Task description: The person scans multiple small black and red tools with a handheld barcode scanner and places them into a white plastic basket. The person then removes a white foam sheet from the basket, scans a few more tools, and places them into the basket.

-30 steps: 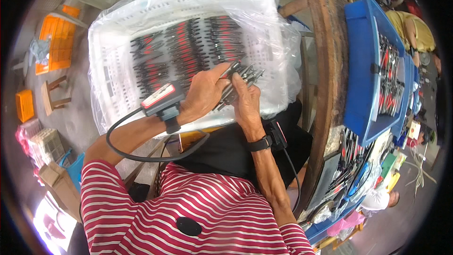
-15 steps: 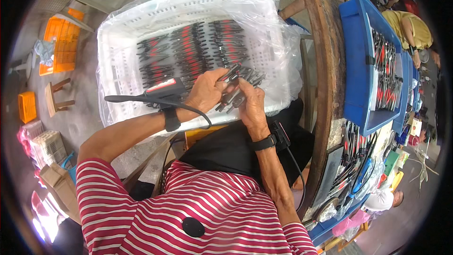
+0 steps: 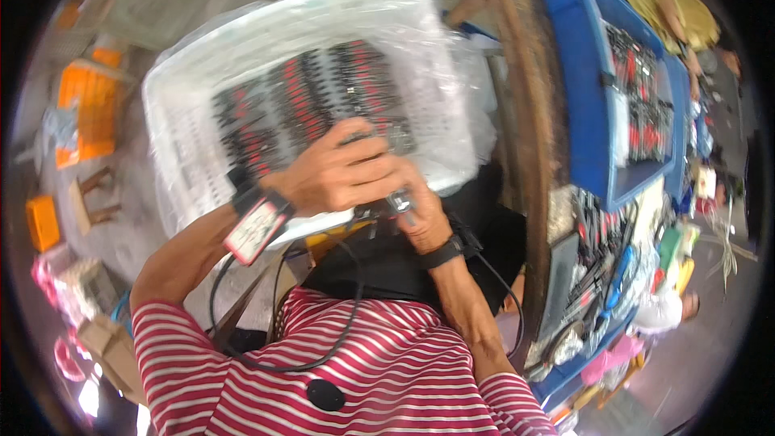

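Observation:
A bundle of slim dark tools with metallic ends [image 3: 397, 202] is gripped between my hands at the near side of the white crate; their exact kind is blurred. My left hand [image 3: 343, 168] is closed over the bundle from above, knuckles up. Beneath and to the right, my right hand [image 3: 421, 214] is wrapped around the same bundle, its fingers partly hidden. Inside the plastic-lined white crate [image 3: 173, 105], several neat rows of black-and-red slim tools [image 3: 295, 97] lie beyond my hands.
A worn wooden table [image 3: 521, 64] stands to the right, with a blue bin [image 3: 581, 89] of similar tools. More loose tools [image 3: 593, 234] lie nearer on it. Orange crates [image 3: 85, 113] sit on the floor at left. Another person in yellow [image 3: 686, 20] is at far right.
My left hand has turned over and come across to the right, on top of the bundle. Both hands have drawn slightly nearer to me. The view has shifted a little.

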Available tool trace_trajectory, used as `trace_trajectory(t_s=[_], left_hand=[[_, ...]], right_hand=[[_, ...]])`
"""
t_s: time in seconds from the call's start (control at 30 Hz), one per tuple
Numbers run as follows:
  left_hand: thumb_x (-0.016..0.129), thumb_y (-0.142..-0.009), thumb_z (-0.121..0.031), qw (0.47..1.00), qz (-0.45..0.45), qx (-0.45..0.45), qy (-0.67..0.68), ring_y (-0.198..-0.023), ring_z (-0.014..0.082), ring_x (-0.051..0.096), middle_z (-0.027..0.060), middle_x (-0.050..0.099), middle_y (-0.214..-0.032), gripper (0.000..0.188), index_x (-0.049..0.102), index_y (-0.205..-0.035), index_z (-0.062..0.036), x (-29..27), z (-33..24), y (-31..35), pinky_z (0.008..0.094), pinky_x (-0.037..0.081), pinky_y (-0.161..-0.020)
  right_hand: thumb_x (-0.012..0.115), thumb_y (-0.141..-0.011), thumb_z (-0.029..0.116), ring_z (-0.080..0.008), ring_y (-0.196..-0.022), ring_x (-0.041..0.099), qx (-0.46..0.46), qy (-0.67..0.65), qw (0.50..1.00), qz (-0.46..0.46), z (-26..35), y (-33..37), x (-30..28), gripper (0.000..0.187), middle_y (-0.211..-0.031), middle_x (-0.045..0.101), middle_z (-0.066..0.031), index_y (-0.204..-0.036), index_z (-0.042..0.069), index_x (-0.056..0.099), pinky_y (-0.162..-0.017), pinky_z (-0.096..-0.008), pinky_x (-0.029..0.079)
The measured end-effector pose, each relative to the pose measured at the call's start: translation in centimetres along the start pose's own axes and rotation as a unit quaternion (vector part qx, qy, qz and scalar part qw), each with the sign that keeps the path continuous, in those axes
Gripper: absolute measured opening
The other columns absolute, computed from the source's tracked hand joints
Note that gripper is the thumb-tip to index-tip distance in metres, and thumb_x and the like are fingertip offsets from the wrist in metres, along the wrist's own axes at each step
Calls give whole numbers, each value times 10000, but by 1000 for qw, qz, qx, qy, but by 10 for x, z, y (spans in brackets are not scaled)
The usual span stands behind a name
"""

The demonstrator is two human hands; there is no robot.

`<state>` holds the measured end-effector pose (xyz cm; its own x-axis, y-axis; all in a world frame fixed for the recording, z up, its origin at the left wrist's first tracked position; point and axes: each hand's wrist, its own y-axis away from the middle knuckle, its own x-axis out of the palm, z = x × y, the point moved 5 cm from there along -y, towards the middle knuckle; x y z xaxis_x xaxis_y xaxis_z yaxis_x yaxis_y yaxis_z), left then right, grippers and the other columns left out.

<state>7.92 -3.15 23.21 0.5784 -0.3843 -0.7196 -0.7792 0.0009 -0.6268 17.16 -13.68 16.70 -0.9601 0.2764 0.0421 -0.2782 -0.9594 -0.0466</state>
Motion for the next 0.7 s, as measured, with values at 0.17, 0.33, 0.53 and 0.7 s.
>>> trace_trajectory(t_s=[0.17, 0.33, 0.53, 0.7], left_hand=[[653, -638, -59, 998, 21, 7, 61, -901, 233, 540, 66, 559, -971, 286, 612, -921, -60, -5, -9, -14, 419, 419, -842], [687, -629, -53, 991, 11, 29, 127, -936, 287, 514, 129, 541, -1028, 256, 660, -883, -39, -7, -24, -30, 457, 428, -826], [670, -670, -62, 982, 79, 41, 166, -1039, 283, 510, 119, 552, -1110, 221, 661, -889, -86, -6, -47, -47, 509, 331, -960], [570, -719, -88, 966, 131, 32, 220, -1093, 273, 496, 105, 567, -1125, 248, 640, -956, -78, -5, -51, -53, 499, 260, -983]], right_hand=[[524, -779, -73, -214, -1098, 507, -26, -108, 994, 4, 18, 3, 2, 478, -1185, 524, -107, -1243, 23, 461, -948, -311, 391], [620, -866, 239, -72, -758, 586, 246, -500, 830, -31, 7, 4, 12, 263, -877, 617, -14, -967, -4, 617, -629, -187, 479], [648, -835, 155, -74, -790, 567, 173, -450, 874, -64, 33, 15, 3, 144, -876, 573, 22, -915, 45, 605, -645, -180, 471], [589, -822, 33, -134, -977, 550, -12, -6, 1000, 4, 63, 31, -7, 266, -1039, 557, -31, -1085, 54, 553, -788, -223, 472]])
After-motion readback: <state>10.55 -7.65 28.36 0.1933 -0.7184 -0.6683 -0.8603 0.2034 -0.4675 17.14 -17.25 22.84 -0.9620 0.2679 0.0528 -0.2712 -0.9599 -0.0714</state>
